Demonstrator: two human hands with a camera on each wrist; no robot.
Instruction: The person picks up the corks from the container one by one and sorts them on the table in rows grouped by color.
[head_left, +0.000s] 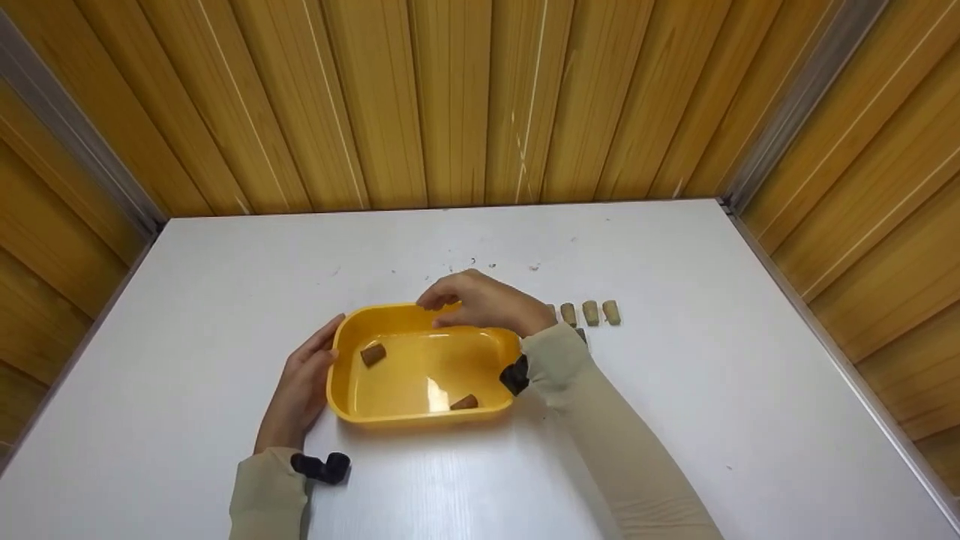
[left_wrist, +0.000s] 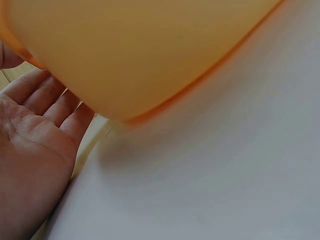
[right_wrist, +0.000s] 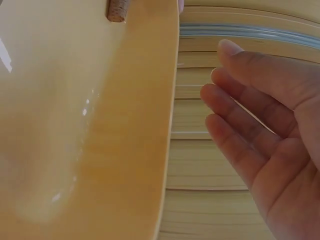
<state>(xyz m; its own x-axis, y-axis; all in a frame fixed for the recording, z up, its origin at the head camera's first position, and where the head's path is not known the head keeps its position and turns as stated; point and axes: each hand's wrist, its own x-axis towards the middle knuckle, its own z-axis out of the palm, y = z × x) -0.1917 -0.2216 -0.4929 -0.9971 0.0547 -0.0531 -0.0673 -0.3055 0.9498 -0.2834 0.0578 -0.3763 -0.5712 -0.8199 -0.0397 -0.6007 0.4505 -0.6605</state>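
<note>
A yellow plastic tray [head_left: 420,375] sits in front of me on the white table, its near side toward me. My left hand [head_left: 304,382] grips its left end; in the left wrist view the thumb is at the rim and the fingers lie against the outer wall [left_wrist: 135,60]. Two brown, cork-like stoppers lie inside: one stopper [head_left: 373,355] at the left, another stopper [head_left: 465,403] by the near wall. My right hand [head_left: 487,300] hovers over the tray's far rim. In the right wrist view its fingers [right_wrist: 232,102] are loosely bent, apart from the tray, with nothing held.
Several small beige tapered pieces [head_left: 591,313] stand in a row right of the tray, partly hidden by my right wrist. A darker piece [head_left: 581,335] shows just below them. Small crumbs [head_left: 493,265] dot the table behind. Wood-patterned walls [head_left: 450,105] enclose the table.
</note>
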